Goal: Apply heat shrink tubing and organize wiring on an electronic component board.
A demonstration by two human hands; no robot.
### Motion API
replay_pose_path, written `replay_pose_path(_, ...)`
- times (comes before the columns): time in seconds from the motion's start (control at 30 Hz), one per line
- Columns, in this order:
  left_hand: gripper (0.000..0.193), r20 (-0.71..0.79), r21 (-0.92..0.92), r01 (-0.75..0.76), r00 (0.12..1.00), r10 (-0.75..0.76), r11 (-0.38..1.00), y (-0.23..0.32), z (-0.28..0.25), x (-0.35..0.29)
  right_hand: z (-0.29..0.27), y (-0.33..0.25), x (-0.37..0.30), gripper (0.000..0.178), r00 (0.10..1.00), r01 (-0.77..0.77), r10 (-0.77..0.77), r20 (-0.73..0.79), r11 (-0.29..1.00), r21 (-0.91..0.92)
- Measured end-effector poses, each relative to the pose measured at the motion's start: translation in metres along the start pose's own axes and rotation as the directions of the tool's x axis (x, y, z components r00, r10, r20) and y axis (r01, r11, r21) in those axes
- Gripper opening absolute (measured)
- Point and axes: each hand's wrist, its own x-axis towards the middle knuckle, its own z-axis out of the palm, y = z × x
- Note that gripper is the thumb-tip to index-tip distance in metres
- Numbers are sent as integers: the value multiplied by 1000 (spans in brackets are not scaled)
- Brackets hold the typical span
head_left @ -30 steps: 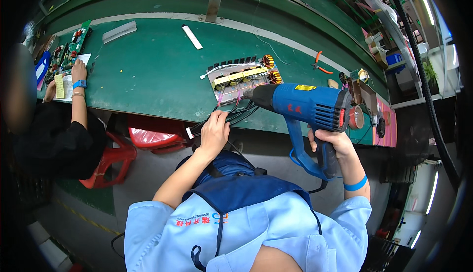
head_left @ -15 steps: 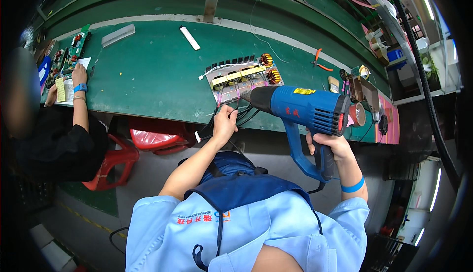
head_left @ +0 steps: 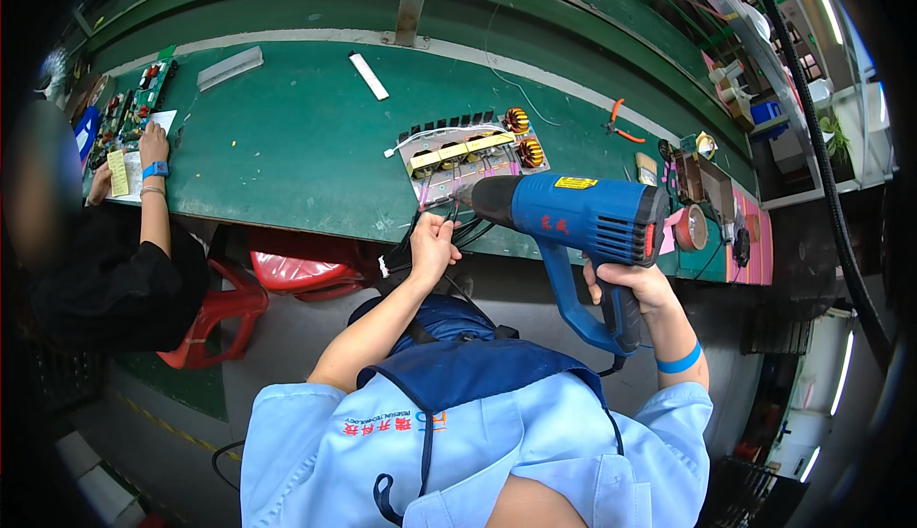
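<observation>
In my right hand (head_left: 635, 286) is a blue heat gun (head_left: 587, 217), my fingers wrapped round its grip. Its black nozzle points left, at the near edge of a circuit board (head_left: 441, 184). Black wires (head_left: 468, 232) run off that edge, some with pink sleeves where they meet the board. My left hand (head_left: 435, 246) pinches some of these wires just below the nozzle tip. On the board stand yellow-topped transformers (head_left: 463, 152), copper-wound coils (head_left: 530, 152) and a row of black parts. A white connector (head_left: 384, 266) hangs near my left wrist.
Orange-handled pliers (head_left: 626, 122) lie right of the board on the green bench (head_left: 287, 146). A roll of tape (head_left: 692, 229) and a brush (head_left: 647, 169) sit farther right. At left, a co-worker's hands (head_left: 153, 146) rest by other boards. Red stools (head_left: 306, 260) stand under the bench edge.
The heat gun has shifted a little left and down, bringing its nozzle nearer my left fingers. My left hand has moved only slightly, still on the wires.
</observation>
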Motion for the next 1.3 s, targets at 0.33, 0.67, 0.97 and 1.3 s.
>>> replay_pose_path(0.33,11,27,-130,-39,999,43,991,-6,-1,-2,-2,-1,1,32,1000,11,-11,2,999,-32)
replay_pose_path(0.67,10,49,-15,-67,996,68,998,-5,0,-2,-8,-7,4,33,995,-2,2,-97,1000,-7)
replay_pose_path(0.97,16,62,196,-270,963,262,943,0,1,-9,-18,-14,-9,22,991,33,-32,-127,999,3)
replay_pose_path(1.3,22,241,590,-506,854,460,630,-9,-2,-11,-18,-11,-7,17,992,16,-24,-126,998,-66)
